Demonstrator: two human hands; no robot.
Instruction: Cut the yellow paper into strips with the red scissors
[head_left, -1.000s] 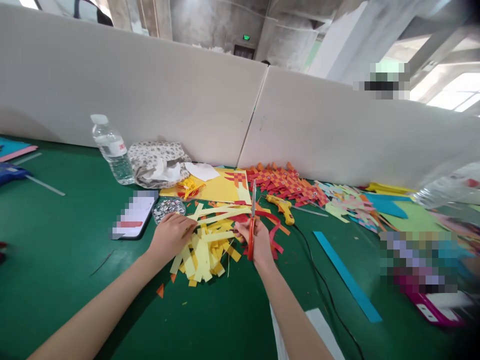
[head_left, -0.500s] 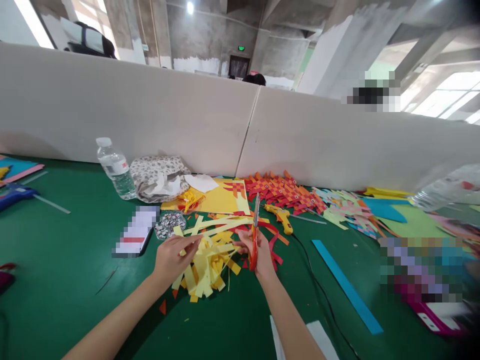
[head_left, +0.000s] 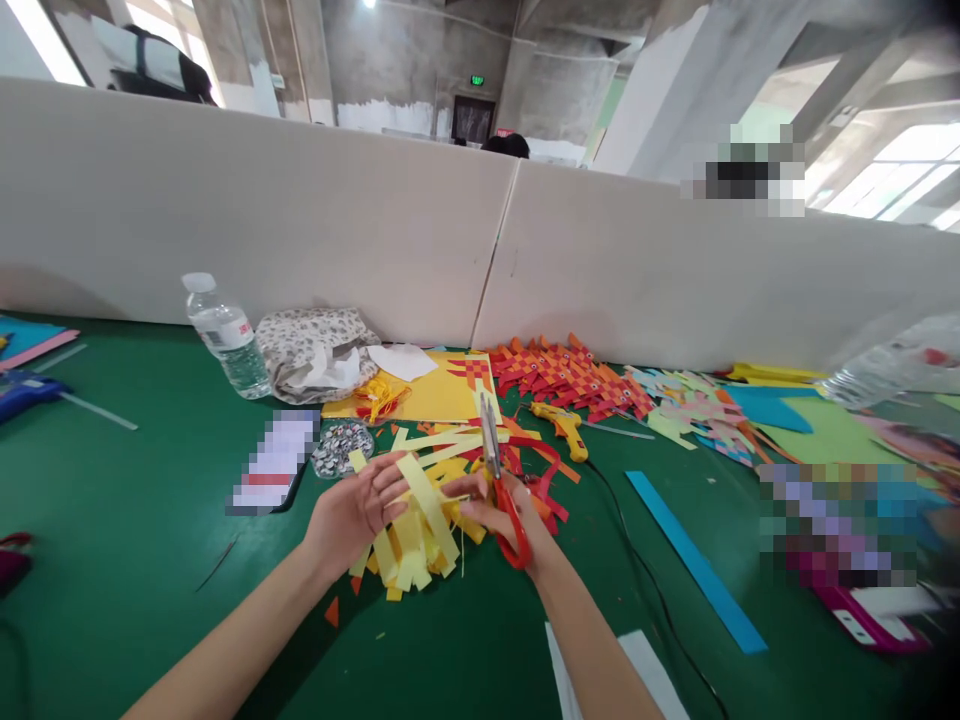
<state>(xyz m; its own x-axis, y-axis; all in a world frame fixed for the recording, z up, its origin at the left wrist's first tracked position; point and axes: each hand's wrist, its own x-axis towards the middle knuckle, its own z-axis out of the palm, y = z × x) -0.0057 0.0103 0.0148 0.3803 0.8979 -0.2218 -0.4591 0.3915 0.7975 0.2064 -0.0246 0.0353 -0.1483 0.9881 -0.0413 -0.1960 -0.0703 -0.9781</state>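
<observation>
My left hand (head_left: 356, 515) is turned palm up over a heap of yellow paper strips (head_left: 409, 555), its fingers apart and slightly bent. A pale yellow strip (head_left: 429, 508) stands at its fingertips; whether they touch it I cannot tell. Scissors with red handles (head_left: 513, 530) are hooked in my right hand (head_left: 517, 505), blades pointing up and away. The thumb and fingers of that hand reach left towards the pale strip. Red paper strips (head_left: 553, 470) curl behind the right hand. Longer yellow strips (head_left: 442, 445) lie across the back of the heap.
A yellow glue gun (head_left: 562, 428) with a black cord lies to the right, near a blue strip (head_left: 694, 560). Woven red-orange paper fish (head_left: 566, 378) are piled by the partition (head_left: 360, 220). A phone (head_left: 276, 460), bag of small discs (head_left: 342, 448) and water bottle (head_left: 229, 340) stand left.
My left hand has turned from palm down to palm up, its fingers opening. The scissors have tipped to the left, and a yellow strip now shows upright between the hands.
</observation>
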